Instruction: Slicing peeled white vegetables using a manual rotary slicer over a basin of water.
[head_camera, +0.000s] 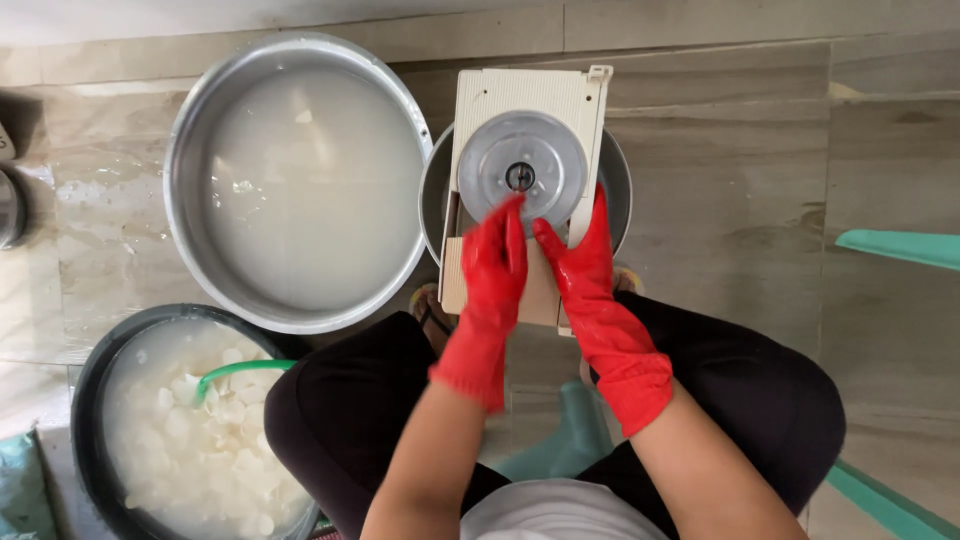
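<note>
A cream-coloured slicer board (500, 95) with a round metal blade disc (520, 172) lies across a small metal bowl (617, 180). Both my hands wear red rubber gloves. My left hand (495, 262) rests fingers-forward on the lower edge of the disc. Beside it, my right hand (580, 262) presses on the board's right side and the white handle bar there. Whether anything sits under my palms is hidden.
A large metal basin (195, 130) of cloudy water stands to the left. A dark tub (95, 370) at lower left holds white slices in water, with a green handle (235, 368) over it. My dark-trousered knees flank the board. Teal edges show at right.
</note>
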